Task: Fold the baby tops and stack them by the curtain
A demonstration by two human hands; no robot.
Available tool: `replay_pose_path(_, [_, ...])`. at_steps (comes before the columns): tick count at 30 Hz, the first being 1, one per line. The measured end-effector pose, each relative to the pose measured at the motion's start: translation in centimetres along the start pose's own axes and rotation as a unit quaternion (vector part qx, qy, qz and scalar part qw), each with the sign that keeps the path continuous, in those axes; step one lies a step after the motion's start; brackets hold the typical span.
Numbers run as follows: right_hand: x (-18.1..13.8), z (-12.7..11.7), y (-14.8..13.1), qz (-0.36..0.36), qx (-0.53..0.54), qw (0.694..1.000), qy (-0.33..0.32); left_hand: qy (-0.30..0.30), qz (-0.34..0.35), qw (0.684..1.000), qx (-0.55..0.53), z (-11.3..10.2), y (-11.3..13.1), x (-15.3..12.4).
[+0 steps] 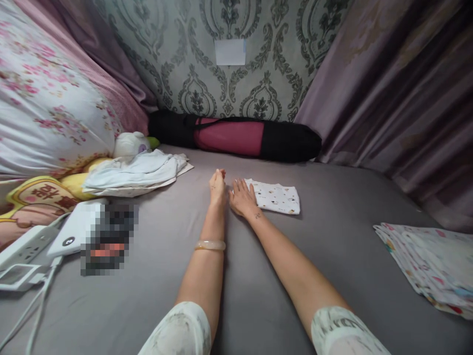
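A small folded white cloth (279,197) with a scattered little print lies flat on the grey bed sheet. My right hand (242,197) rests palm down over its left end, fingers stretched out and slightly apart. Just left of it, my left hand (217,187) stands on its edge against the sheet, apart from the cloth. Its visible fingers look curled in, and I see nothing in them; the palm side is hidden. A pale bangle (210,245) circles my left forearm.
A black and pink long bag (229,135) lies along the patterned wall. More folded cloths (436,266) are stacked at right. Pale clothes (136,170), a plush toy (131,144), a power bank (76,229), a power strip (27,249) and white cables (42,301) lie at left.
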State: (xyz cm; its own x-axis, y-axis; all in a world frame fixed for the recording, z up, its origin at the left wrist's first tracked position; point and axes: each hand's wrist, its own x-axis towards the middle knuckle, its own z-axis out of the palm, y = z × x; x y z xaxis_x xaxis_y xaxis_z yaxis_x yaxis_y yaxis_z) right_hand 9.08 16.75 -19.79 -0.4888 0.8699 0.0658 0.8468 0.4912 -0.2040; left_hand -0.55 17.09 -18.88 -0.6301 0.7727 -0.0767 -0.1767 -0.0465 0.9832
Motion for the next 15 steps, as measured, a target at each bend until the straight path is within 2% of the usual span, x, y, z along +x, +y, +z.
replay_pose_path(4, [0.0, -0.4, 0.1, -0.004, 0.009, 1.0, -0.021, -0.014, 0.032, 0.999, 0.028, 0.5, 0.0, -0.1])
replay_pose_path(7, [-0.7, -1.7, 1.1, -0.003, 0.012, 1.0, 0.014, -0.048, 0.095, 0.991, 0.077, 1.5, -0.1, -0.5])
replay_pose_path(9, [-1.5, -2.6, 2.3, 0.019, 0.002, 0.999, 0.045, -0.082, 0.152, 0.974, 0.146, 2.4, -0.3, -1.1])
replay_pose_path(12, [-2.9, -3.5, 4.9, 0.057, -0.016, 0.997, 0.054, -0.16, 0.24, 0.91, 0.296, 3.6, -0.9, -2.4])
replay_pose_path(15, [-4.1, -3.6, 7.1, 0.071, -0.03, 0.996, 0.041, -0.235, 0.302, 0.807, 0.451, 4.2, -1.4, -3.9])
